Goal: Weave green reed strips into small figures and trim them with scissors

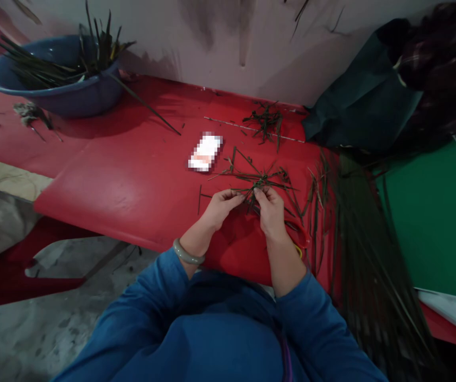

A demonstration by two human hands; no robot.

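Both of my hands meet over the red tabletop at the middle of the view, fingers pinched together. My left hand (224, 205) grips thin green leaf strips (242, 189) from the left side. Close beside it, my right hand (268, 204) pinches the same strips where they cross in a small knotted spot. The strips fan out beyond my fingertips over other loose leaf pieces (286, 178), and I cannot tell which of them are joined. Scissors with red handles (300, 233) lie partly hidden behind my right wrist.
A blue basin (88, 98) of long leaves stands at the back left. A bright phone (205, 152) lies beyond my hands, with a small pile of leaf scraps (266, 121) near the wall. Long leaves (365, 239) spread along the right edge beside a green board (438, 212).
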